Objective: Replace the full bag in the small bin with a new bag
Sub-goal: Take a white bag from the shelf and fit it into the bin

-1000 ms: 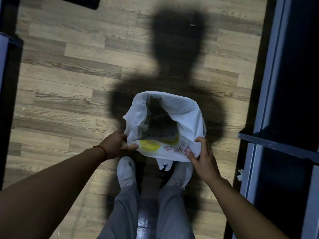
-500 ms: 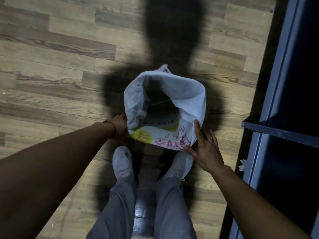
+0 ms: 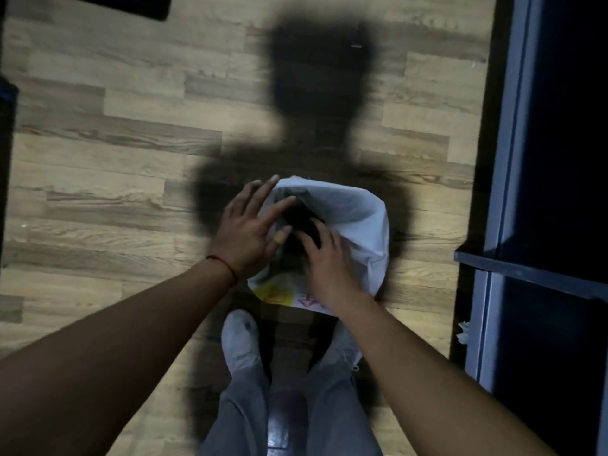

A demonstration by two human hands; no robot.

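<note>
White plastic fills the middle of the view: a bag (image 3: 358, 218) stands open on the wooden floor (image 3: 115, 153), right in front of the person's two pale shoes (image 3: 238, 340), and its mouth gapes dark in the centre. Yellow and red print shows on the near side of the bag, low down by the wrists. Whether a bin sits under that plastic, I cannot tell; only the bag shows.

Left hand (image 3: 245, 230) is flat over the left edge of the opening, fingers (image 3: 279, 204) spread apart and stretched forward, the tips lying on the white rim. It grips nothing. A thin red cord (image 3: 225, 263) circles that wrist.

Right hand (image 3: 324, 258) reaches over the near edge and into the mouth, its fingers (image 3: 307, 240) parted and curled down into the dark hollow. The picture is blurred there, so whether they pinch plastic is not clear.

Grey trouser legs (image 3: 240, 409) run down to the shoes. A big shadow of the person falls across the planks beyond the bag. Off to the right stands a dark blue metal frame (image 3: 513, 159), with a scrap of white paper (image 3: 464, 334) at its foot.
</note>
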